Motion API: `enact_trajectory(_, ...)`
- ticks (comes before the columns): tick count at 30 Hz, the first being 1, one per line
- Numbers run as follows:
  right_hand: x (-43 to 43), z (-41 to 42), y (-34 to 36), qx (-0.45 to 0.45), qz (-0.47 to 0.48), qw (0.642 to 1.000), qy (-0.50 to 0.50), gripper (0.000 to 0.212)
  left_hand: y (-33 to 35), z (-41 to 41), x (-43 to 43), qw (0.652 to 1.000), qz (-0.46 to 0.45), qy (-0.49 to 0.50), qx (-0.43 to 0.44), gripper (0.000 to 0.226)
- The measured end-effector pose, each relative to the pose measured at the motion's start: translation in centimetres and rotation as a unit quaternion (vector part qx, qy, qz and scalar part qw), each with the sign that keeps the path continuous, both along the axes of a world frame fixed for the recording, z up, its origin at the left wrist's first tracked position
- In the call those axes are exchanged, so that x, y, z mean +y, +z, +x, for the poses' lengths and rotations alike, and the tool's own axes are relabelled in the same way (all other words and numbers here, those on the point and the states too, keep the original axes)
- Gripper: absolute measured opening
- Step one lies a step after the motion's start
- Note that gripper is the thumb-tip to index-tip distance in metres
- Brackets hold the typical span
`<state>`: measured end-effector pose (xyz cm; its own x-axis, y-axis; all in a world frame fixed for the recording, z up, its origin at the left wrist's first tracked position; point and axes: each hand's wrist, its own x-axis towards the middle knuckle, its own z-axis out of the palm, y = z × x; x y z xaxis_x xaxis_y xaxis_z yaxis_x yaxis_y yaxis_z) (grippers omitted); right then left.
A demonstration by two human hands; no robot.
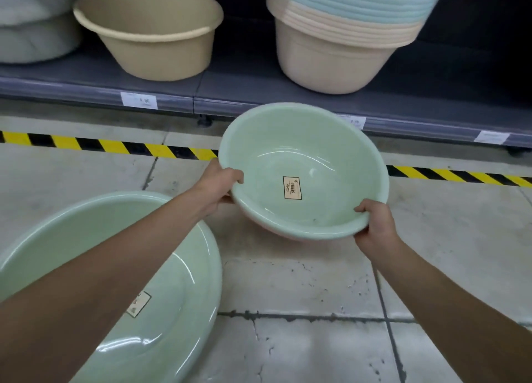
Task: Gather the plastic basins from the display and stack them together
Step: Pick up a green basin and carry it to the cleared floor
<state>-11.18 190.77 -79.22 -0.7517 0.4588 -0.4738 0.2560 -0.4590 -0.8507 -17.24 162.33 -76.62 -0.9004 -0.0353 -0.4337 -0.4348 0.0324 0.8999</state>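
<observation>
I hold a pale green plastic basin (302, 158) above the floor, tilted toward me, with a small label inside; a pinkish edge shows under its near rim. My left hand (218, 185) grips its left rim and my right hand (374, 224) grips its near right rim. A larger pale green basin (178, 282) lies on the floor at lower left, partly hidden by my left forearm. On the low shelf stand a single beige basin (149, 34) and a tall stack of cream and light blue basins (345, 28).
The grey shelf (259, 95) runs across the top with price tags on its front edge. Grey-white basins (31, 23) sit at far left. Yellow-black hazard tape (109, 146) marks the tiled floor before the shelf.
</observation>
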Motion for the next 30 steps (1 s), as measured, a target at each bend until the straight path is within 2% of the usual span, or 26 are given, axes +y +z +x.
enact_trajectory(5,-3.5,-0.7,5.6,0.077,-0.007,0.99,0.117,0.066,6.5,5.5,-4.7,0.99,-0.027,0.102,0.094,0.038)
enact_trajectory(9,-9.5,0.2,8.3,0.112,-0.022,0.977,0.179,0.064,9.2,12.4,-10.1,0.972,-0.049,0.194,0.121,0.031)
enact_trajectory(11,-12.8,1.5,8.5,0.115,-0.036,0.968,0.22,0.065,9.8,16.1,-12.7,0.963,-0.066,0.234,0.115,0.033)
enact_trajectory(14,-17.4,3.8,7.9,0.106,-0.039,0.955,0.273,0.065,10.2,21.1,-16.6,0.953,-0.093,0.272,0.093,0.051)
enact_trajectory(18,-22.0,7.0,6.5,0.065,-0.02,0.943,0.327,0.069,8.8,26.4,-20.3,0.939,-0.097,0.322,0.066,0.03)
enact_trajectory(23,-23.8,9.8,3.8,0.029,0.031,0.935,0.351,0.062,5.2,31.1,-21.6,0.926,-0.1,0.364,0.024,0.027)
enact_trajectory(27,-24.1,11.4,2.3,0.001,0.08,0.929,0.362,0.063,2.2,33.5,-21.7,0.926,-0.106,0.362,-0.019,0.051)
enact_trajectory(30,-23.8,12.0,1.1,-0.024,0.101,0.923,0.37,0.065,0.5,34.2,-21.4,0.926,-0.101,0.36,-0.04,0.054)
